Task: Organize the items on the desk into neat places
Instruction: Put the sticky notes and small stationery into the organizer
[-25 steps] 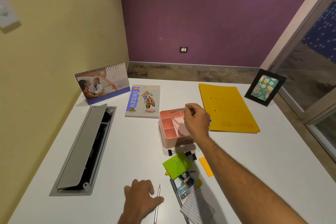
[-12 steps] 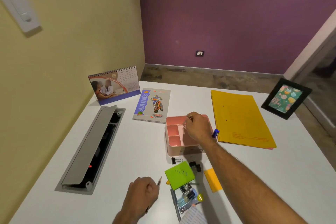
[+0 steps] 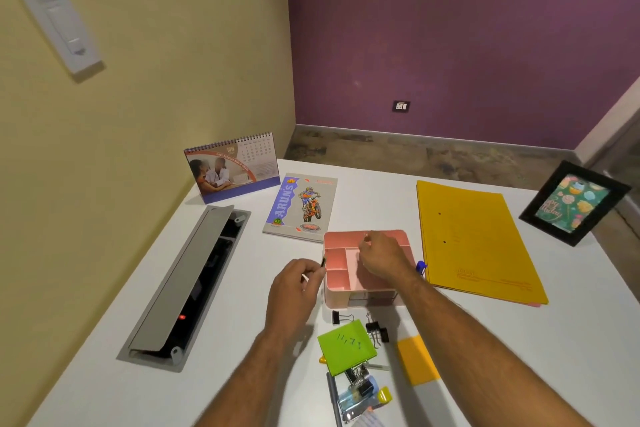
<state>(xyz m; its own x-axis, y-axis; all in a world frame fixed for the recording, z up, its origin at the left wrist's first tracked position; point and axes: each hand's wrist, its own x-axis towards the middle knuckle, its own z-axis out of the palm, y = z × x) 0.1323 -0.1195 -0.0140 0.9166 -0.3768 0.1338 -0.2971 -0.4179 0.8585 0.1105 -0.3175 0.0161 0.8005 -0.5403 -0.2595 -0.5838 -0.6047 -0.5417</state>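
Pencil (image 3: pixel 313 270): held in the left hand (image 3: pixel 294 291), just left of the pink box (image 3: pixel 363 298); its long side points far and right, dark tip at the box edge.
Right hand (image 3: pixel 382 258): over the box, fingers pinched; cannot tell what it holds.

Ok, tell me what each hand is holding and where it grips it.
The left hand pinches a pencil along its shaft, its dark end poking out toward the pink organizer. The right hand is over the organizer; whether its grip holds anything cannot be told.
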